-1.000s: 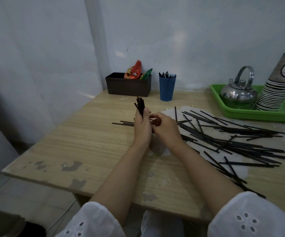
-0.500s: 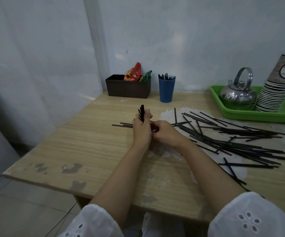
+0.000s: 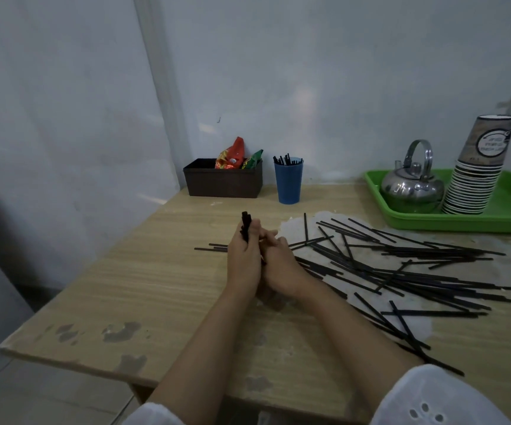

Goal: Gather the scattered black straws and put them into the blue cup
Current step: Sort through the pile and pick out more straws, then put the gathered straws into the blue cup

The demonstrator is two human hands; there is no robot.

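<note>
Several straws point(image 3: 245, 224) are sinking lower in the closed left hand point(image 3: 243, 265), right hand point(image 3: 281, 268) pressing alongside, short of the blue cup point(image 3: 288, 184).

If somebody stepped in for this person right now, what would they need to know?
Left hand: shut on a small bundle of black straws, held upright.
Right hand: pressed against the left; its grip is hidden.
Blue cup: at the back of the wooden table, beside the dark box, already holding some straws.
Done: a few straws in the cup, a few gathered.
Left: the scattered straws to the right, and some beyond the left hand.
</note>
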